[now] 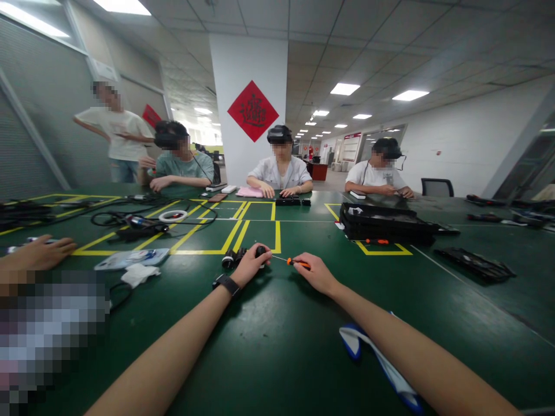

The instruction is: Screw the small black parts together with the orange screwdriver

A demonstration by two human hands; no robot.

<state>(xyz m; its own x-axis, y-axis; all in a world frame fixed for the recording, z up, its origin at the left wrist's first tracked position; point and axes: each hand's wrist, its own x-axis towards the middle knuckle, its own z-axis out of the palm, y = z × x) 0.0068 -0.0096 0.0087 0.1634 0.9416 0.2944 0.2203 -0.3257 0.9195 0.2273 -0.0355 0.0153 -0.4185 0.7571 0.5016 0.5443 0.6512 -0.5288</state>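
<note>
My left hand (255, 263) is closed around a small black cylindrical part (260, 252), its fingers hiding most of it. A watch with a black band sits on that wrist. My right hand (314, 271) grips an orange and black screwdriver (299, 264). Its thin shaft points left, toward the black part; whether the tip touches it I cannot tell. Beside my left hand, on the table, are several black cylindrical parts (229, 260), partly covered by the hand.
On the green table (277, 346) lie a black case (385, 222) at right, another orange screwdriver (377, 241), a dark flat part (474, 264), a blue-and-white cloth item (381, 361) under my right forearm, crumpled tissue (140, 275) and cables (130, 222). Co-workers sit opposite; another's hand (45, 254) is at left.
</note>
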